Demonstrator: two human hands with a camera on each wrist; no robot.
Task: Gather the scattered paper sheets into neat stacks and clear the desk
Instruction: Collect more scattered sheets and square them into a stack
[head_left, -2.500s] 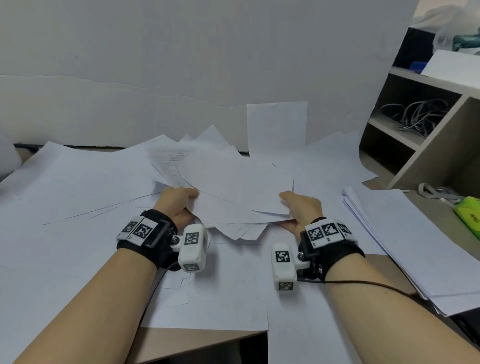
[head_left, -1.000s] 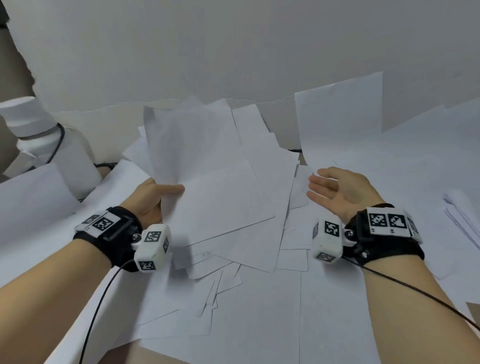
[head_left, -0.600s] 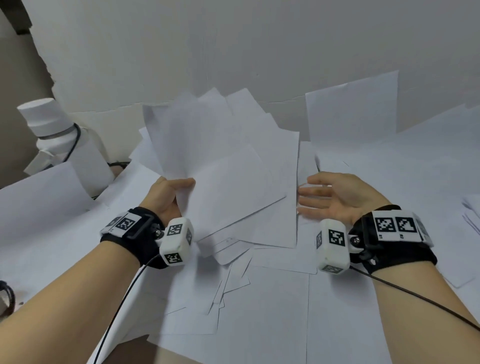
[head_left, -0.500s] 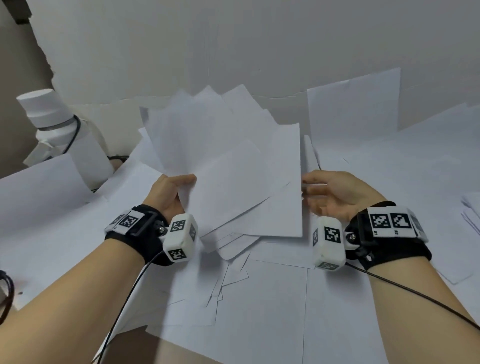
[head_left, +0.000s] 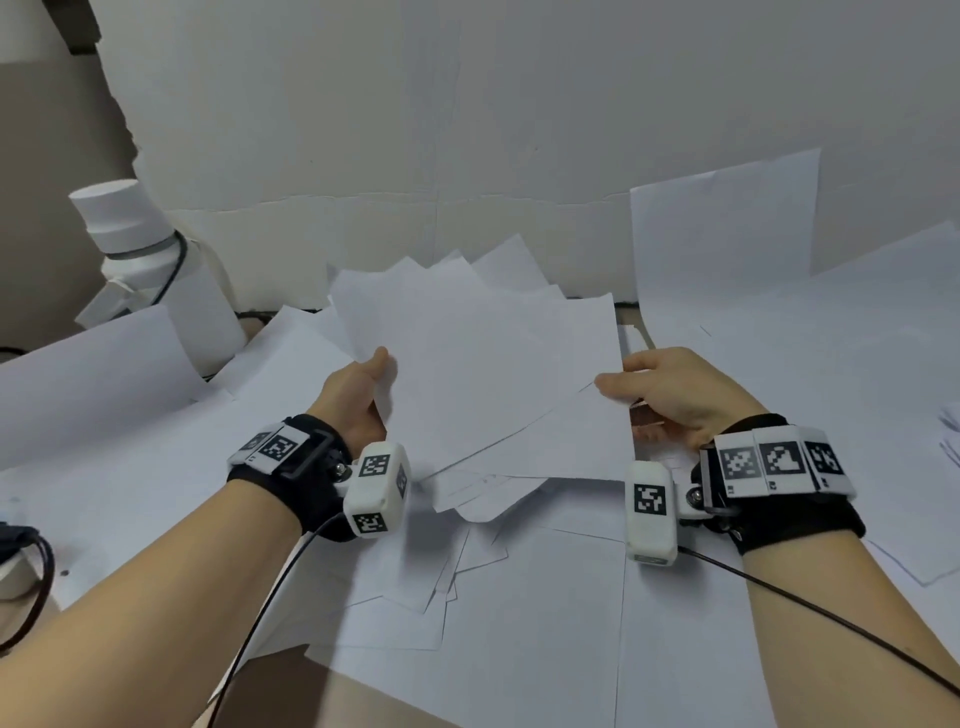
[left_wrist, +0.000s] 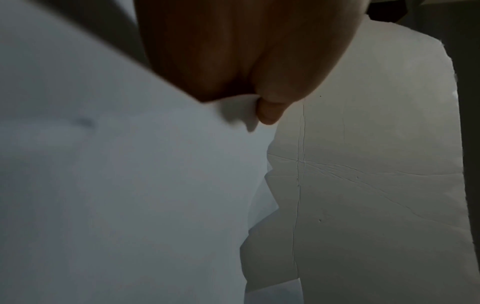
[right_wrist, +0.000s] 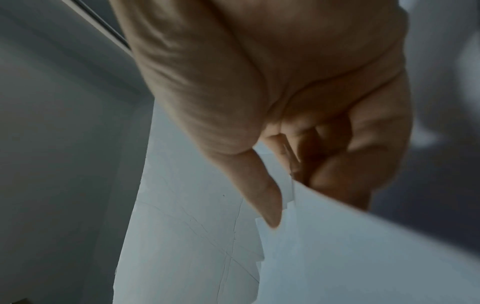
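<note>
A fanned bundle of white paper sheets (head_left: 483, 374) is held up above the desk in the middle of the head view. My left hand (head_left: 363, 389) grips its left edge, thumb on top; the left wrist view shows the thumb (left_wrist: 270, 111) pinching the bundle of sheets (left_wrist: 116, 185). My right hand (head_left: 660, 395) holds the right edge, thumb over the top sheet and fingers curled beneath; the right wrist view shows the thumb (right_wrist: 262, 189) on the bundle of sheets (right_wrist: 363, 257). More loose sheets (head_left: 519, 613) cover the desk below.
A white bottle (head_left: 150, 270) with a dark cord stands at the back left. One sheet (head_left: 722, 234) leans against the white wall at the back right. The edge of another paper pile (head_left: 950, 431) shows at the far right. Brown desk surface (head_left: 291, 691) shows near the front edge.
My right hand has closed in from open and apart to gripping the bundle's right edge. The fanned sheets have drawn together between both hands.
</note>
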